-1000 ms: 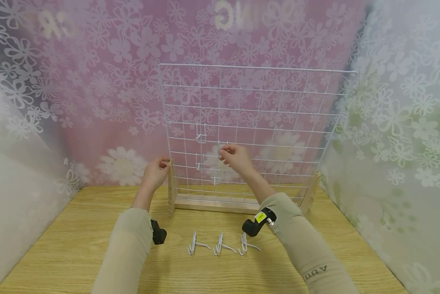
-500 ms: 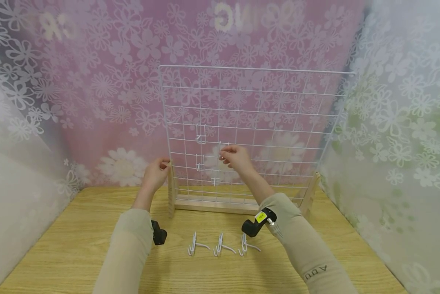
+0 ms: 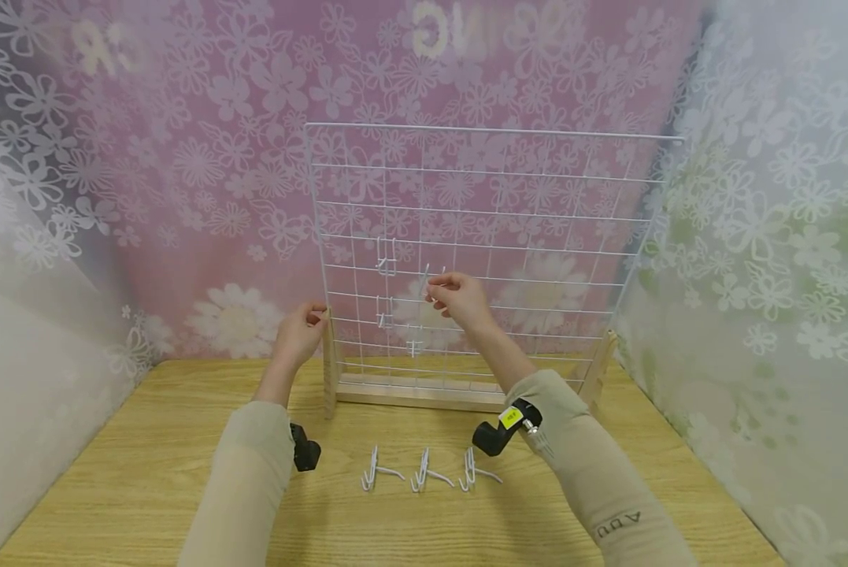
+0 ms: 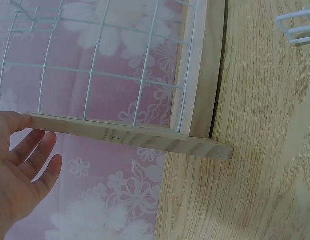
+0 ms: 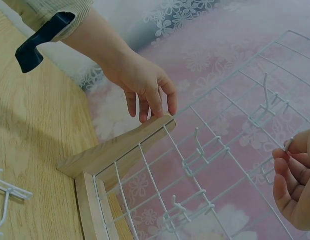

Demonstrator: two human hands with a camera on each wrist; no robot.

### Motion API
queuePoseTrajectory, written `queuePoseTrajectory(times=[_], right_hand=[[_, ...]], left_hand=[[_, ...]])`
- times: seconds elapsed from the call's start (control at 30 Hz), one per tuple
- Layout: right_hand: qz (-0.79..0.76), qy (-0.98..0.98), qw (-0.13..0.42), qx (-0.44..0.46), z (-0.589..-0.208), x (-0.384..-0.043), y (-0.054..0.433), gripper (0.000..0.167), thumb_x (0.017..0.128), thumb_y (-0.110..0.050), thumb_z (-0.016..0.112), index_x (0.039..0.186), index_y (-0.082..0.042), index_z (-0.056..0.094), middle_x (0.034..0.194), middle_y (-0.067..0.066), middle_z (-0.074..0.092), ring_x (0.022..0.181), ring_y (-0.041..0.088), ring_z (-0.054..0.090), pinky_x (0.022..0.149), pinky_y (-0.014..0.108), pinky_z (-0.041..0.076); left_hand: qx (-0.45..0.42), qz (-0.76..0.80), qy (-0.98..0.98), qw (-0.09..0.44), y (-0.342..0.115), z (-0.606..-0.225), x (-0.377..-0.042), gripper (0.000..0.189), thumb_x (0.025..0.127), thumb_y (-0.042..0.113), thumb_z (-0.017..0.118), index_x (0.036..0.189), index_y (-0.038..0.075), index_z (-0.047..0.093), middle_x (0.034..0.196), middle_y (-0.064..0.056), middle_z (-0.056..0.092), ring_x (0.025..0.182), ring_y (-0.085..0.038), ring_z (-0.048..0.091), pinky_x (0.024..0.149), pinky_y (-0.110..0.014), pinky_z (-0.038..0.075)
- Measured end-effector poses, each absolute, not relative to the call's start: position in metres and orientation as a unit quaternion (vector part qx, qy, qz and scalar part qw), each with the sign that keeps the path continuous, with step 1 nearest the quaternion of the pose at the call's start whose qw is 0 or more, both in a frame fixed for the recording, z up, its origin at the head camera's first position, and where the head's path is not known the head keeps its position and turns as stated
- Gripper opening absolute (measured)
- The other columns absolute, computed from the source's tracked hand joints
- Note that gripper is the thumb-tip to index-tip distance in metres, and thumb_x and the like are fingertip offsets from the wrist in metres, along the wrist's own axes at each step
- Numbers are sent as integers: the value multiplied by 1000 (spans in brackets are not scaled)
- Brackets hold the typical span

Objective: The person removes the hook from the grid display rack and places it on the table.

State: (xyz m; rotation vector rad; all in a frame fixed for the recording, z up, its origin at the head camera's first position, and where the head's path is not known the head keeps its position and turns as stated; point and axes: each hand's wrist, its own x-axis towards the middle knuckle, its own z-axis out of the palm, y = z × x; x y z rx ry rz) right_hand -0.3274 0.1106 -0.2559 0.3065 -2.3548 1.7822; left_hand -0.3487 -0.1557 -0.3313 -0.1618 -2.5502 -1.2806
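Note:
A white wire grid panel (image 3: 509, 213) stands upright in a wooden stand (image 3: 424, 396). My right hand (image 3: 462, 302) pinches a white wire hook (image 3: 427, 272) in front of the grid's middle; the fingers hide most of it, and I cannot tell whether it touches the wires. My left hand (image 3: 299, 339) pinches the top end of the stand's left upright (image 4: 119, 134) between thumb and finger. Three other hooks hang on the grid: an upper hook (image 3: 386, 257), a middle hook (image 3: 384, 313) and a lower hook (image 3: 414, 344).
Three more hooks lie in a row on the wooden table before the stand: a left hook (image 3: 375, 471), a centre hook (image 3: 425, 474) and a right hook (image 3: 472, 472). Flowered curtains (image 3: 239, 157) enclose the back and sides. Black camera mounts (image 3: 498, 433) sit on both wrists.
My right hand has shifted slightly up and to the right with its hook, whose prongs now show higher above the fingers and lean. The left hand stays at the upright.

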Motion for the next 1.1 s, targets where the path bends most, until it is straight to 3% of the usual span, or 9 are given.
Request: queuePoseTrajectory(times=[0.13,0.33,0.53,0.8,1.1], right_hand=[[588,-796,81,122,-257,-326,116,26,91,-9,57,112,5,59,88,10,65,72,17,56,71,36,48],[563,-805,82,164,-261,-324,125,22,92,-9,56,109,4,60,86,12,65,73,20,56,67,31,48],[541,-813,99,192,-265,-321,134,21,90,-8,58,106,6,61,84,12,66,72,23,58,70,42,50],[525,-822,84,202,-269,-315,146,19,90,-8,60,105,3,62,89,16,66,81,36,57,63,27,47],[522,-827,75,197,-280,-309,159,14,88,-6,61,96,5,62,81,10,64,68,15,54,61,24,48]], left_hand=[[-55,-440,-885,142,-157,-332,-350,32,95,14,48,125,2,50,109,-21,58,102,-35,54,80,-45,46],[-57,-437,-888,136,-158,-332,-350,33,96,16,46,126,4,49,111,-21,56,103,-35,53,79,-46,46],[-54,-434,-889,138,-158,-331,-351,32,96,15,46,126,4,50,110,-21,56,101,-35,53,78,-45,46],[-53,-434,-890,134,-159,-331,-351,33,97,15,46,127,3,49,111,-21,56,102,-35,52,81,-46,44],[-54,-437,-888,132,-156,-332,-350,32,97,16,46,126,4,49,111,-21,56,102,-35,53,80,-46,45]])
